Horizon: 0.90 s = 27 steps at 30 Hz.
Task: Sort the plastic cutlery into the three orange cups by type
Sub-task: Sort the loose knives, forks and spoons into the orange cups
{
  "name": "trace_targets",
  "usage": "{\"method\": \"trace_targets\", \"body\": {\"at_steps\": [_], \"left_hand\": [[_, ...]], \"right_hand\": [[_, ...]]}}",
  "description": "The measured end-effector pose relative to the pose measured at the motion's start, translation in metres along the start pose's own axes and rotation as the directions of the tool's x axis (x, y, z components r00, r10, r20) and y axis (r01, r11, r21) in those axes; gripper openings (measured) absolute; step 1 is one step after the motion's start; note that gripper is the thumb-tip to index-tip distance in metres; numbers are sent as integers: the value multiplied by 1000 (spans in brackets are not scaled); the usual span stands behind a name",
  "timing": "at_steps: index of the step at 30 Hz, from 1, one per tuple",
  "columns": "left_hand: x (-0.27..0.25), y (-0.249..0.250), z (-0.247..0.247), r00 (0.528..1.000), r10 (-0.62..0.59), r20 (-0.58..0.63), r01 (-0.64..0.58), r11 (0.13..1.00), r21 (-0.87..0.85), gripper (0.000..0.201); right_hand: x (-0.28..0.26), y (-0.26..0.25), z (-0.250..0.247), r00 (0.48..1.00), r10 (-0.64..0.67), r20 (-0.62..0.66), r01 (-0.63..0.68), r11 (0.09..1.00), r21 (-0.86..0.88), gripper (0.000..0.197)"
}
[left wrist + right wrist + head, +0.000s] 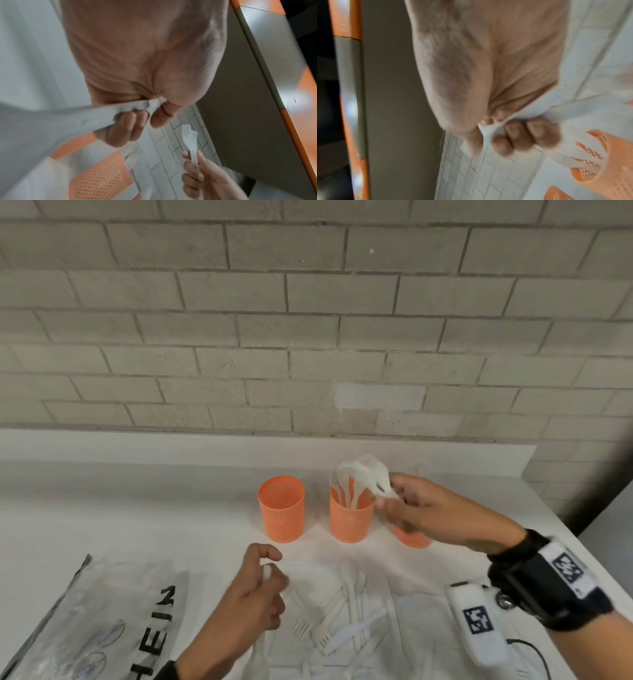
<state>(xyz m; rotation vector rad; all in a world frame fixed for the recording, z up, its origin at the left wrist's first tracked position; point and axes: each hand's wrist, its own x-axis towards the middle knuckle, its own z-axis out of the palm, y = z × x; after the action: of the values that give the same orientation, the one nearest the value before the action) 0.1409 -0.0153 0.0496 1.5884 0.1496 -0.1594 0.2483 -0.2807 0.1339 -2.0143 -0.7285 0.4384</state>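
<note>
Three orange mesh cups stand in a row: the left cup [281,508] is empty, the middle cup [351,518] holds white forks, and the right cup [412,538] is mostly hidden behind my right hand [394,498]. That hand pinches a white fork [375,482] by its handle, tines up, just above and right of the middle cup's rim; the fork [189,136] also shows in the left wrist view. My left hand [270,568] grips a white utensil [102,115] over the loose cutlery pile [346,611]; blur hides its type.
A clear plastic bag with black lettering [102,611] lies at the front left. A white device with a marker [476,618] rests at the front right beside the pile. A brick wall [308,337] closes the table's far edge.
</note>
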Motion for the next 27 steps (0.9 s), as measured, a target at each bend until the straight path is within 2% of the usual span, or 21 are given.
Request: {"method": "trace_targets", "body": {"at_steps": [2, 4, 6, 8, 11, 14, 16, 18, 20, 21, 22, 23, 25, 27], "left_hand": [[3, 2, -2, 997, 1, -75, -11, 992, -127, 16], [5, 7, -2, 990, 14, -138, -54, 955, -291, 14], [6, 13, -3, 982, -10, -191, -84, 873, -480, 16], [7, 16, -4, 974, -62, -220, -101, 746, -658, 14], [8, 18, -6, 966, -86, -242, -150, 574, -805, 13], [7, 23, -4, 955, -72, -287, -213, 507, -835, 2], [5, 25, -3, 953, -51, -298, -241, 464, -852, 3], [5, 25, -2, 956, -40, -292, -250, 414, -875, 5], [5, 25, -1, 963, -24, -268, -243, 355, -903, 14], [6, 24, -1, 966, -18, -257, -237, 327, -915, 19], [7, 24, 0, 969, -14, -245, -229, 307, -924, 23], [8, 25, 1, 972, -12, -234, -220, 292, -931, 25], [11, 25, 4, 977, -12, -214, -204, 255, -945, 27], [14, 26, 7, 980, -39, -196, -179, 258, -949, 26]], "right_hand": [[23, 10, 7, 970, -17, -244, 44, 993, 106, 20], [52, 21, 14, 912, 2, -410, 108, 963, 245, 14], [81, 30, 20, 827, 39, -560, 197, 914, 354, 13], [105, 40, 24, 746, 96, -659, 230, 891, 390, 15], [127, 61, 33, 716, 131, -686, 182, 913, 364, 16], [131, 79, 41, 755, 147, -639, -2, 975, 222, 18], [129, 85, 44, 772, 168, -613, -72, 981, 178, 40], [118, 82, 45, 732, 118, -671, -72, 993, 95, 56], [98, 71, 49, 689, -11, -725, -6, 1000, -21, 49], [86, 63, 52, 690, -73, -720, 50, 997, -53, 42], [72, 54, 55, 716, -129, -686, 113, 991, -68, 37], [56, 47, 60, 764, -185, -618, 178, 981, -74, 36], [25, 31, 74, 889, -265, -373, 271, 962, -38, 45], [3, 16, 95, 942, -302, -143, 309, 951, 25, 62]]}}
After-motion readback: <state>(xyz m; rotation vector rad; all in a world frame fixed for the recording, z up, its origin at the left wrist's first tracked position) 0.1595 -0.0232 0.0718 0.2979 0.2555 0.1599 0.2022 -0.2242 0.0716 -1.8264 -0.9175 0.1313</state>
